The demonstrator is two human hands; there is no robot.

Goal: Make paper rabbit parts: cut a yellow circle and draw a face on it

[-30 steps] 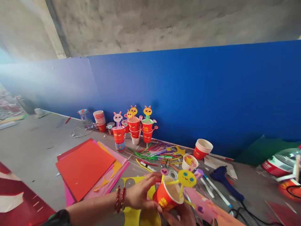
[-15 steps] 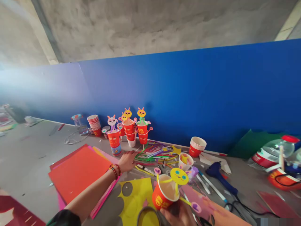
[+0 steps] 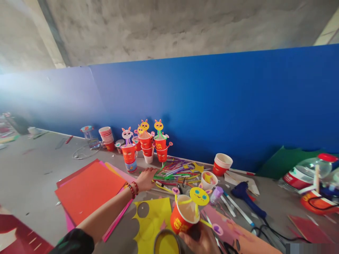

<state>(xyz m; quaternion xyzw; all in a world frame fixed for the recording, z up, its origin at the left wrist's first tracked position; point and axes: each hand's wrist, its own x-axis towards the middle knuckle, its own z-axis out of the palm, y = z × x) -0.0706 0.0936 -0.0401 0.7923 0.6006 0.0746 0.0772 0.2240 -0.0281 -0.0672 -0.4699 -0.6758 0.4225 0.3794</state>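
My right hand point(image 3: 200, 241) holds a red paper cup point(image 3: 184, 217) from below and the right, its mouth tilted toward me. Fixed to the cup are a yellow paper face point(image 3: 199, 196) with blue eyes and pink ears, and yellow arms ending in pink paper paws. My left hand point(image 3: 146, 179), with beaded bracelets, lies at the left edge of a pile of colourful pipe cleaners point(image 3: 180, 171). Its fingers are bent down, and what they grip, if anything, is hidden. A black-and-white marker point(image 3: 160, 184) lies just beside it.
Finished cup figures point(image 3: 129, 153) stand behind my left hand. Red paper sheets point(image 3: 90, 190) lie left, yellow cut paper point(image 3: 153, 218) and a tape roll point(image 3: 166, 243) in front. A blue glue gun point(image 3: 247, 199), a white cup point(image 3: 209, 180) and stacked cups point(image 3: 222, 164) are right.
The cup in my right hand has moved slightly left and up. My left hand stays at the pile's edge, its fingers shifted only a little.
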